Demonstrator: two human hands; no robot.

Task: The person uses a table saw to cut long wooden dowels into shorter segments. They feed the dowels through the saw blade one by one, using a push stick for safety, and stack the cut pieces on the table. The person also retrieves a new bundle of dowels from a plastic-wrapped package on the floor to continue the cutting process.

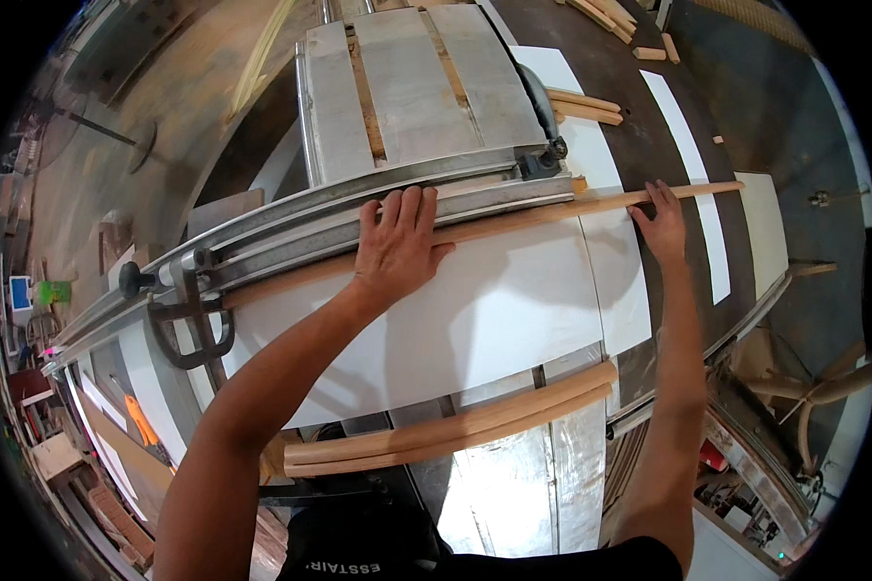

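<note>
A long, thin wooden strip (513, 226) lies along the near side of a metal fence (484, 201), with its right end reaching past a narrow white panel. My left hand (395, 247) rests over the fence, palm down, fingers reaching across the metal and thumb stretched to the right beside the strip. Part of the strip is hidden under this hand. Farther right, my right hand (663, 228) grips the strip between thumb and fingers. Beneath the strip spreads a large white board (436, 320).
A dark clamp handle (208, 353) juts toward me at the fence's left end. Nearer me lie wooden strips (455, 426) side by side. Beyond the fence is a slotted metal table (417, 92); short wooden pieces (586, 113) sit right of it. A narrow white panel (693, 179) lies farther right.
</note>
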